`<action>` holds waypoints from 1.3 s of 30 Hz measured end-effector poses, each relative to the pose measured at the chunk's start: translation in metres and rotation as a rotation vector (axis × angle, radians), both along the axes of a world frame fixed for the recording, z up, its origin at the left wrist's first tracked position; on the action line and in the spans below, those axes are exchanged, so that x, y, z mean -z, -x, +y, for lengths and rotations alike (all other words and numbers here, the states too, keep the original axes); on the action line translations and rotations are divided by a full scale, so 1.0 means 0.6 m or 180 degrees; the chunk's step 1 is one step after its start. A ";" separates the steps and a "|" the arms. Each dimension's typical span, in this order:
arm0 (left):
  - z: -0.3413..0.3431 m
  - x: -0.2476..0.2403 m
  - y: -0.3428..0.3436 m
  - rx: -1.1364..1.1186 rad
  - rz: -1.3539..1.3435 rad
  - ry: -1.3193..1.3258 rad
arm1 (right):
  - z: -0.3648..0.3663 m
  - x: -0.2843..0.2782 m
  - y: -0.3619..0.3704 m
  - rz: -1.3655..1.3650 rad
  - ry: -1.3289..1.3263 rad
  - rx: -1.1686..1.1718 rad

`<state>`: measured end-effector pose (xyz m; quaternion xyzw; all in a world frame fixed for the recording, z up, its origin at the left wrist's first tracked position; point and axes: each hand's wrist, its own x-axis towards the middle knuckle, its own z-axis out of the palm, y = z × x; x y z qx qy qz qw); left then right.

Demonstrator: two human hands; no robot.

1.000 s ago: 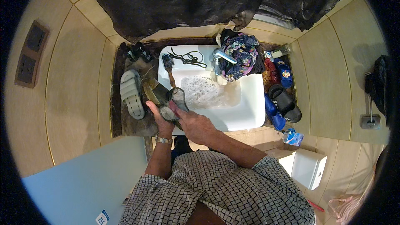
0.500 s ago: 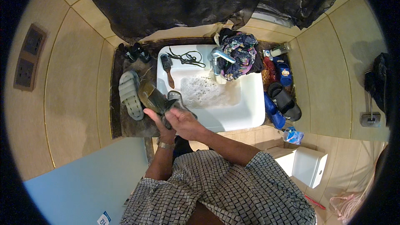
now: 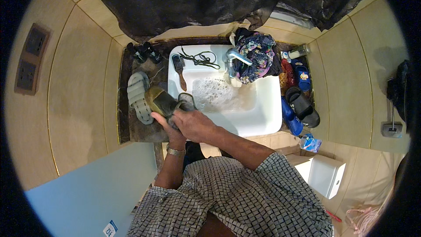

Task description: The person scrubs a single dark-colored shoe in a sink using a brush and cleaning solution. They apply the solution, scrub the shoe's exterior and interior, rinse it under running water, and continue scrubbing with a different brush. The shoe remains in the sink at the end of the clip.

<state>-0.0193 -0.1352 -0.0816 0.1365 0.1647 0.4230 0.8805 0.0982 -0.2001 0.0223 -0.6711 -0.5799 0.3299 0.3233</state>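
Note:
A dark slipper (image 3: 163,103) with an olive-brown sole is held over the counter beside the sink's left rim. Its heel end points away from me. My left hand (image 3: 165,125) is closed around it from below, thumb along the side. My right hand (image 3: 192,125) is closed at its strap end; the fingertips are partly hidden. Just beyond the right hand, at the sink's rim, shows a dark grey loop-shaped piece (image 3: 187,101); I cannot tell whether it belongs to the same slipper. A pale grey ridged slipper (image 3: 139,96) lies on the counter left of my hands.
Foamy water (image 3: 223,96) stands in the white sink (image 3: 258,127). A brush (image 3: 180,72) and black laces (image 3: 199,58) lie on its ledge. Flowered cloth (image 3: 258,61) is piled by the tap (image 3: 239,57). Black slides (image 3: 302,107) and blue slippers (image 3: 291,116) sit right; dark bottles (image 3: 144,52) stand back left.
My right hand has shifted slightly along the slipper's strap end, and its fingers now lie lower over it. The left hand keeps its hold. The whole view has shifted slightly.

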 end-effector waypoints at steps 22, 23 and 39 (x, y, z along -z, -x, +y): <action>0.008 -0.051 -0.018 -0.0114 0.0583 0.0011 | -0.053 0.013 -0.017 -0.0212 0.0008 -0.0344; 0.004 -0.041 -0.017 -0.0135 0.0636 0.0041 | -0.032 0.010 -0.013 -0.0121 -0.0054 -0.0215; 0.004 0.008 -0.024 0.0058 0.0499 0.0269 | -0.033 0.073 -0.017 -0.0171 0.0124 -0.0125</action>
